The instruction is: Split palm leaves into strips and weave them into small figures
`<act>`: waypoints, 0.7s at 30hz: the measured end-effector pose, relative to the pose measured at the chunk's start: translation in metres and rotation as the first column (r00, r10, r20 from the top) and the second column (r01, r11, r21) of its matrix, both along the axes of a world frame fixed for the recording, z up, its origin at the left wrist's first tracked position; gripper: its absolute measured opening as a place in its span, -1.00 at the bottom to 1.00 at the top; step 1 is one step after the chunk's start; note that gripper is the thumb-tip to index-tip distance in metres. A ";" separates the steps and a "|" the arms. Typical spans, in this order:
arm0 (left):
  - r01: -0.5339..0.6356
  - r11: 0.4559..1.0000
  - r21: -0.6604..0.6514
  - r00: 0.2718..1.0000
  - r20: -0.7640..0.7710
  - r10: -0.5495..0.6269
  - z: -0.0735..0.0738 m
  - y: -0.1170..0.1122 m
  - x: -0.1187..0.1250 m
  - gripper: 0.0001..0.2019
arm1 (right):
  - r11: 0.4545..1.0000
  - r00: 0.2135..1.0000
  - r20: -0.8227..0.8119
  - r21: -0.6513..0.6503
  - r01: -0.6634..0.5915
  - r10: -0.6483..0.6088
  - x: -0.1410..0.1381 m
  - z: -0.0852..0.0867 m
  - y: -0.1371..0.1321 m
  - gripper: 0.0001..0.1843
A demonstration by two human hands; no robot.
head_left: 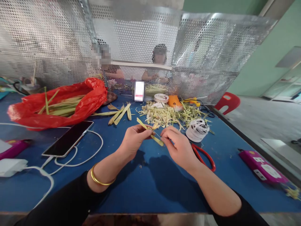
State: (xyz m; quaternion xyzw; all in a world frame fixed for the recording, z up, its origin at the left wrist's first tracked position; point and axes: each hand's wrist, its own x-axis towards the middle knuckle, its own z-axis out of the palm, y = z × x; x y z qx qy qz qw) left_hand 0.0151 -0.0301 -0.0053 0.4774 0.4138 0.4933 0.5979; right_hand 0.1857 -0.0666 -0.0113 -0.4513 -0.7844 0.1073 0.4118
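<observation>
My left hand (134,138), with a gold bangle on its wrist, pinches a folded strip of pale yellow-green husk-like leaf (158,140) above the blue table. My right hand (177,147) is closed just beside it, its fingertips pressed together on a thin pale strand (158,134) that runs toward the leaf. Whether this strand is thread or wire, I cannot tell. Under my right wrist lies a tool with a red loop handle (210,158), partly hidden. A white cup of white cord (198,130) stands beyond my right hand.
Leaf scraps (162,114) lie piled ahead, near a roll of tape (161,98) and an orange packet (174,102). At left are a red bag (94,100) of leaves, a phone (70,138) and white cables. A purple box (263,166) lies right. Two people sit behind the perforated screen (207,47).
</observation>
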 end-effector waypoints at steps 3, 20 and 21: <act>0.001 1.000 -0.023 1.000 -0.008 -0.001 -0.004 0.001 0.001 -0.83 | 0.985 0.995 0.074 0.158 -0.071 0.060 -0.004 0.002 -0.005 -0.84; 0.081 0.996 0.039 0.961 -0.269 -0.068 -0.016 -0.003 0.007 -0.86 | 0.970 0.962 -0.160 -0.057 -0.235 0.223 -0.014 -0.006 -0.006 -0.82; 0.080 0.994 0.076 0.941 -0.334 -0.050 -0.017 -0.003 0.006 -0.85 | 0.972 0.956 -0.208 -0.064 -0.224 0.207 -0.014 -0.005 -0.006 -0.83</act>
